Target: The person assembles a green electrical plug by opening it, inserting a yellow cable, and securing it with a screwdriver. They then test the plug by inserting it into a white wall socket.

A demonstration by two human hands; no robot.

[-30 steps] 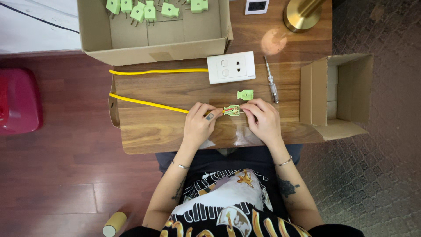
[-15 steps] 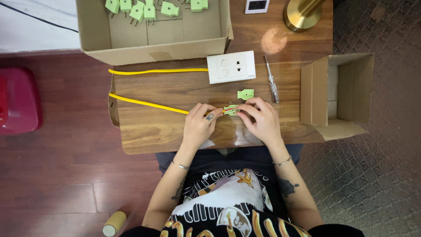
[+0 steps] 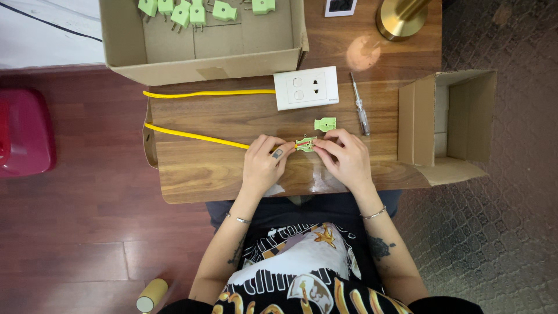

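Head view, looking down on a wooden worktop point(image 3: 221, 174).

Left hand point(image 3: 264, 163): grip closed on the yellow cable point(image 3: 197, 137) at its end, fingertips meeting the open green plug body point(image 3: 306, 143). The cable runs away to the left of this hand, loops at the worktop edge, and returns along the far side to the white wall socket plate point(image 3: 306, 87).

Right hand point(image 3: 346, 156): grip closed on the right side of the same plug body, thumb and forefinger pinching it. The plug body sits between the two hands, just above the worktop; red wiring shows inside it.

Just beyond the right hand: loose green plug cover point(image 3: 325, 124). Beside that, farther right: screwdriver point(image 3: 360, 107), lying flat.

Right of the right hand: small cardboard box point(image 3: 447, 122) on its side, open.

Far side, beyond the left hand: large cardboard box point(image 3: 203, 52) holding several green plugs point(image 3: 224, 10).
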